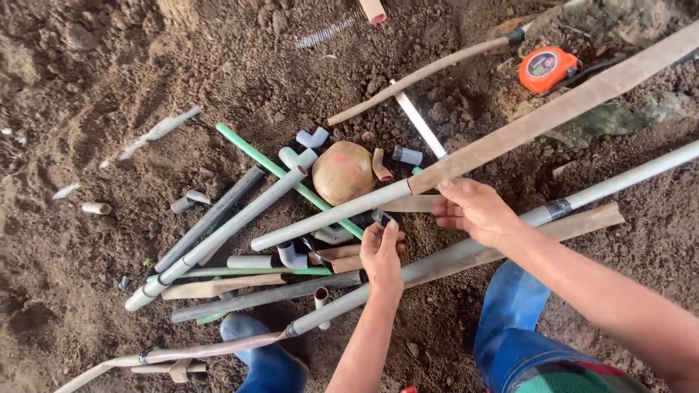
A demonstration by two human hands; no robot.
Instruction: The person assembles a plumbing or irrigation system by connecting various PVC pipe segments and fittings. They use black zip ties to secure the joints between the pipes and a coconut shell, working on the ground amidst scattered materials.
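Note:
My left hand [381, 251] pinches a small dark pipe fitting [381, 217] just below a long grey plastic pipe [331, 216] that runs up to the right. My right hand [477, 211] rests its fingers against that pipe at the point where it joins a muddy tan length [553, 113]. A second long pipe [619, 182] with a taped joint passes under my right wrist. Both hands hover over a heap of pipe offcuts lying on bare soil.
A round tan stone [343, 172] lies amid grey pipes [226, 229], a green pipe [262, 160] and elbow fittings [313, 137]. An orange tape measure [546, 69] and a hacksaw blade [420, 125] lie behind them. My blue boots [269, 360] stand at the bottom.

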